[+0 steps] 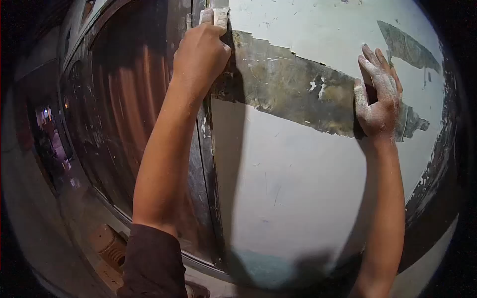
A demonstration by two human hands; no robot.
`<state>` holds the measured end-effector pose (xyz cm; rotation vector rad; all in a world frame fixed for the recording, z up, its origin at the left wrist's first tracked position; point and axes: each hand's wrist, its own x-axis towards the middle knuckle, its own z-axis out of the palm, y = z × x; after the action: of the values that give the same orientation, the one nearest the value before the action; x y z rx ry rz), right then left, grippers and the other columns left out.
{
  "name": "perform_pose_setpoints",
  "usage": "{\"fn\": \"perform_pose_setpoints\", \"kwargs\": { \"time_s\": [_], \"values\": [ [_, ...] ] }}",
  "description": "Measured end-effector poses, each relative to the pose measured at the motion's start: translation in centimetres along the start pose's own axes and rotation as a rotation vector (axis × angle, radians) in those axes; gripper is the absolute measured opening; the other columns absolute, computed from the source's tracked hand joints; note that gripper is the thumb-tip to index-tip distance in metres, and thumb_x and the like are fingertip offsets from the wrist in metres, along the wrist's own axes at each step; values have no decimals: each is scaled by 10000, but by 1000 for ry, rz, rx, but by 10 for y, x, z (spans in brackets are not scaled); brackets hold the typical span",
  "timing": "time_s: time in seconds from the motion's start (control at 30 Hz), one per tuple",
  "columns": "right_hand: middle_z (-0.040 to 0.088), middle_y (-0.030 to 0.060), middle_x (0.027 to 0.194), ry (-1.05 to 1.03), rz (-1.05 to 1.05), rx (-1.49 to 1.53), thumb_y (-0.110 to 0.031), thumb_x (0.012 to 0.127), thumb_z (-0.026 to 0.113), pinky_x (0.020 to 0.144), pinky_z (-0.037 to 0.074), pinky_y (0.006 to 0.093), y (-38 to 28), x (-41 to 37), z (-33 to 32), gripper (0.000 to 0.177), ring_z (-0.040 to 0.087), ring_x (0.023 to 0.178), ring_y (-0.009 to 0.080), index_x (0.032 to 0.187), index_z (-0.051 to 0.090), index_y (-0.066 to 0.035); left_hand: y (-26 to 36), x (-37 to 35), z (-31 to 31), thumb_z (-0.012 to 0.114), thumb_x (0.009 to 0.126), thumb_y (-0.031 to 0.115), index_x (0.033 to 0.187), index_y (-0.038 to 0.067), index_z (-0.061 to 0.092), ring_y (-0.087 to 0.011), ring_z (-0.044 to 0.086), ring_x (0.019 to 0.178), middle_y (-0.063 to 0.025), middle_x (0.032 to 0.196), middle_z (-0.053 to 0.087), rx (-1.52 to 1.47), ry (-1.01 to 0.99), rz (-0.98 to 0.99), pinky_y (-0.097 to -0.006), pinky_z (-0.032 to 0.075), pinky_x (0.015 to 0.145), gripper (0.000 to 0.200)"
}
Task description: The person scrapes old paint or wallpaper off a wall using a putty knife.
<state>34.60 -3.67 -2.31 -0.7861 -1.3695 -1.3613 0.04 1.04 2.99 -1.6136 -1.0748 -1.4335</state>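
My left hand (202, 47) is raised at the top of the view, against the edge where the pale wall panel meets a dark frame. Its fingers press on a small whitish flat piece (222, 19), mostly hidden, whose kind I cannot make out. My right hand (380, 94), dusted with white powder, lies against the wall with fingers stretched upward. Between the hands runs a bare grey-brown band (293, 87) with ragged edges, crossing the white painted surface (293, 184). The right palm rests over the right part of that band.
A dark framed panel with a reddish-brown reflecting surface (131, 94) stands to the left. Brown ridged objects (109, 243) lie low at the left. Another bare patch (407, 47) shows at the upper right. A dark passage with a lit opening (47, 116) is at the far left.
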Motion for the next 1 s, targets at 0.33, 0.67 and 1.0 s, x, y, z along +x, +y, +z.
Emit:
{"fn": "perform_pose_setpoints", "kwargs": {
  "time_s": [0.33, 0.67, 1.0],
  "values": [
    [616, -20, 1479, 3, 18, 22, -87, 854, 668, 1244, 274, 466, -3, 2, -1, 434, 474, 1460, 191, 1275, 703, -183, -5, 26, 2, 678, 833, 152, 1214, 114, 762, -458, 691, 1069, -250, 1145, 728, 30, -8, -12, -540, 557, 949, 392],
    [615, -17, 1480, -12, 8, 8, -113, 859, 684, 1242, 275, 476, -1, 1, -1, 433, 455, 1472, 192, 1288, 696, -174, -2, 42, -2, 610, 796, 102, 1145, 34, 764, -510, 678, 1014, -332, 1019, 702, 1, 67, 41, -498, 541, 950, 388],
    [620, -19, 1474, 0, 6, 34, -111, 859, 685, 1237, 279, 471, -1, 1, -1, 433, 470, 1463, 197, 1289, 695, -161, 2, 37, -10, 668, 826, 159, 1154, 107, 774, -452, 677, 1090, -247, 1145, 719, 4, -56, -41, -534, 549, 947, 348]
  ]
}}
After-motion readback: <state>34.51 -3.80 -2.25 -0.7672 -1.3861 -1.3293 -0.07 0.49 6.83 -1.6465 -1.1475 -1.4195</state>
